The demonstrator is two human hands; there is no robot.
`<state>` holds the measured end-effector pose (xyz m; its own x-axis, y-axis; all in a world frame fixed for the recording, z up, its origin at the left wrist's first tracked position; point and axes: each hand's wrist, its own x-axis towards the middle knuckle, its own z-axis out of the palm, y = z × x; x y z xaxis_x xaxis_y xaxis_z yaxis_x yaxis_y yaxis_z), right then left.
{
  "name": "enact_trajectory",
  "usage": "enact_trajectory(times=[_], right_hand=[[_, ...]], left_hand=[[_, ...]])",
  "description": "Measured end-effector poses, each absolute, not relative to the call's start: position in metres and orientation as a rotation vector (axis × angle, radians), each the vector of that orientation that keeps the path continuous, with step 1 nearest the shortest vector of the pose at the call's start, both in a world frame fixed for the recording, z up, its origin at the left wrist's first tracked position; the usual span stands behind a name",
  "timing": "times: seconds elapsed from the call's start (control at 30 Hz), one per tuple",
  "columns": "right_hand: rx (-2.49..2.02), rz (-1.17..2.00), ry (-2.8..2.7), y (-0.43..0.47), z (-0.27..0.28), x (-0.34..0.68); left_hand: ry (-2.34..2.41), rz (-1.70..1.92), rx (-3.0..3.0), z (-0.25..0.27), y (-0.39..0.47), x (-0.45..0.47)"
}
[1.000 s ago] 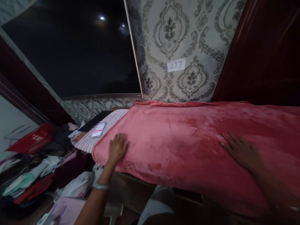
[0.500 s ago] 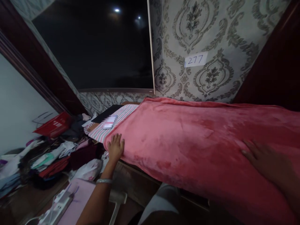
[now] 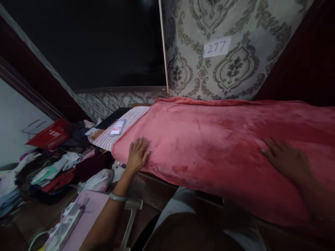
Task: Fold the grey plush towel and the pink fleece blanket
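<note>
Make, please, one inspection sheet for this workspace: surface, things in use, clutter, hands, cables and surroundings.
Surface: mostly hidden; white cloth with pink and grey-green stripes shows at left end, a small pixelated item on it.
Job's things: large pink-red plush blanket, spread out, lightly creased.
Clutter: heap of mixed-colour clothes at left, near red basket-like container.
Hands: left hand and right hand open, palms down on the blanket, apart.
Cables: thin white cable by white power strip.
Surroundings: large dark screen; grey patterned wallpaper with white paper marked 277.
</note>
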<state>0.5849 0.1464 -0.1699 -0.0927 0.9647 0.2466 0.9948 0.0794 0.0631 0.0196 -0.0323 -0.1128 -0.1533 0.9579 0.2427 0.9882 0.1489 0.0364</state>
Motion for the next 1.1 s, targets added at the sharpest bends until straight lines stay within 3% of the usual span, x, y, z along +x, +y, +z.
enact_trajectory(times=[0.13, 0.47, 0.83, 1.1], right_hand=[[-2.055, -0.174, -2.184, 0.137, -0.15, 0.575], [-2.046, -0.043, -2.179, 0.129, -0.133, 0.567], [-2.037, -0.095, -2.148, 0.134, -0.141, 0.567], [-1.908, -0.199, -2.142, 0.143, -0.163, 0.577]], left_hand=[[-2.157, -0.2, -2.127, -0.123, -0.027, 0.029], [-2.414, -0.467, -1.556, -0.115, -0.033, -0.012], [-1.837, -0.148, -2.76, -0.07, 0.129, 0.187], [-1.88, -0.023, -2.643, -0.087, 0.208, 0.201]])
